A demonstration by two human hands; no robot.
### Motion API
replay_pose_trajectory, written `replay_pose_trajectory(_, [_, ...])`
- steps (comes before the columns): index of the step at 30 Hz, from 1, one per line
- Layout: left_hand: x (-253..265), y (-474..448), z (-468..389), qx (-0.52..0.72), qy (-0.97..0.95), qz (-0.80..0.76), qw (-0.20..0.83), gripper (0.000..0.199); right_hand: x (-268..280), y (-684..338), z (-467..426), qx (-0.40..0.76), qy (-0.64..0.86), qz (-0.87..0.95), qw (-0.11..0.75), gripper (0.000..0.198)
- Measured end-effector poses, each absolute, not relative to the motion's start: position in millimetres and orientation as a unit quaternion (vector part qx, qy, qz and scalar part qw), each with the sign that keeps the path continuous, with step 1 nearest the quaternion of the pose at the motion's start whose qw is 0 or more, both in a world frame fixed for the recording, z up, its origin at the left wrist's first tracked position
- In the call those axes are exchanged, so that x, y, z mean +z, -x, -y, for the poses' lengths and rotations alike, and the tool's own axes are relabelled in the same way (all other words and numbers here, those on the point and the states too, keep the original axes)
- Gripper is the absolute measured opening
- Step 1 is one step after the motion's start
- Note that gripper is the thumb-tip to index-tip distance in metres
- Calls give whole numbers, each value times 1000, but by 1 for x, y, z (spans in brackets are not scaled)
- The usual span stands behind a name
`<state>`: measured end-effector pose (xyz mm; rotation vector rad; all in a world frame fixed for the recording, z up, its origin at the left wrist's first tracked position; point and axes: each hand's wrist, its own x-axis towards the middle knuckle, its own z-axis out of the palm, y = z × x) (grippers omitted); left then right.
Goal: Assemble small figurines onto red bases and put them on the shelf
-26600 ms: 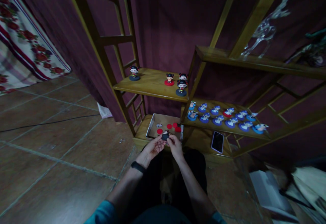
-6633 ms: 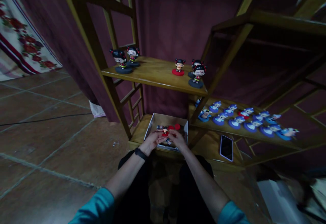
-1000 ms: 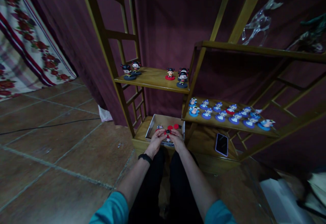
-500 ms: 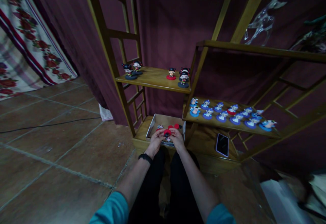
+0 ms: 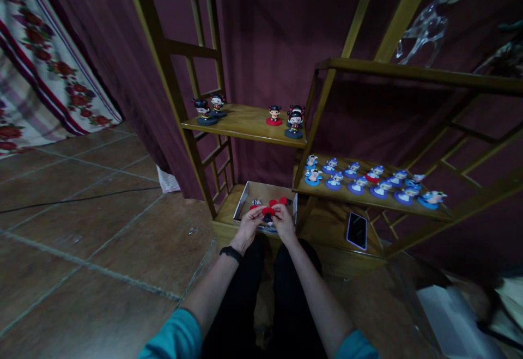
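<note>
Between my two hands is a small figurine with a red round base and a dark head, held over the near side of a shallow cardboard box. My left hand pinches it from the left, and my right hand grips it from the right. The fingers hide part of it. Inside the box lie red round bases and a black-and-white figurine; other pieces under my hands are too small to make out.
Black-haired figurines stand on the upper shelf. Several blue and purple figurines stand in rows on the right shelf. A phone lies below them. A clear deer-like ornament stands at upper right.
The figurine has tilted slightly in my fingers, its dark part now lower and the red base above. Both hands stay nearly in place. The view has shifted slightly.
</note>
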<state>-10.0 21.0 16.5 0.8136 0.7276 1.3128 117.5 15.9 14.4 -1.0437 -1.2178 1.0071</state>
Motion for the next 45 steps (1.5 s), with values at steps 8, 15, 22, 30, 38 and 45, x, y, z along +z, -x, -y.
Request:
replay_pose_trajectory(8, [15,12,-22,579,-383,-322,644,35,15,-117,-15,425,452,530,578,27])
replay_pose_trajectory(15, [18,12,-23,547,-384,-327,668,46,19,-116,-15,424,486,502,576,27])
replay_pose_trajectory(22, [19,9,-26,501,-328,-337,727,31,18,-112,-16,515,499,386,581,28])
replay_pose_trajectory(30, [20,15,-28,484,-309,-319,754,28,30,-115,-10,630,413,297,587,33])
replay_pose_trajectory(38, [21,14,-25,486,-315,-300,758,39,25,-119,-11,662,377,261,593,29])
replay_pose_trajectory(45, [24,13,-24,501,-297,-331,742,23,25,-120,-11,669,368,258,592,30])
